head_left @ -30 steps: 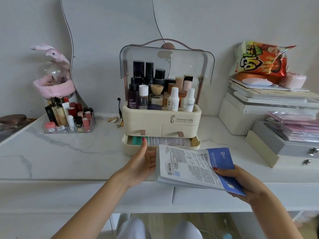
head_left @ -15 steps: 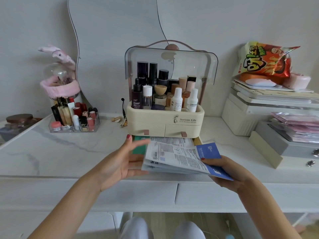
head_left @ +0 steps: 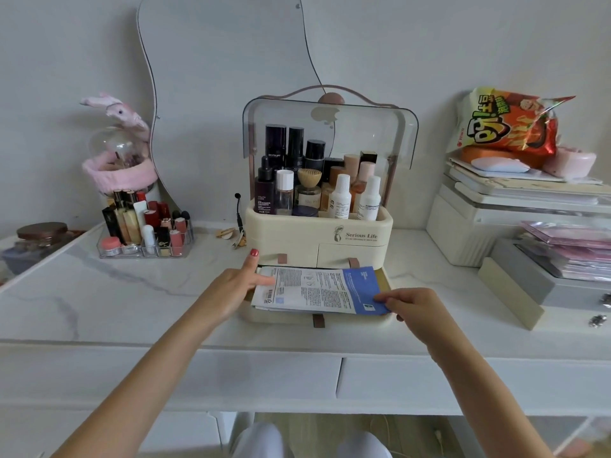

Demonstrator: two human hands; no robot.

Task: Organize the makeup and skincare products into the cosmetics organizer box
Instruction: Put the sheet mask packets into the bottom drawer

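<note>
Far left on the table (head_left: 99, 292) we've got a clear lipstick tray (head_left: 145, 236) packed with tubes, and a pink bunny dome (head_left: 117, 160) behind it. Our left hand (head_left: 228, 289) has its fingers out straight, resting on the left edge of the sheet mask packets (head_left: 317, 290), one red nail pointing up at the box. Those packets lie flat in the pulled-out bottom drawer (head_left: 317, 320) of the cream organizer box (head_left: 319, 239), whose top is full of bottles under a raised clear lid (head_left: 330, 127). Our right hand (head_left: 413, 305) pinches the blue right corner of the packets, fingers curled on it. Far right, a chip bag (head_left: 509, 123) tops a stack of white storage boxes (head_left: 479, 219).
</note>
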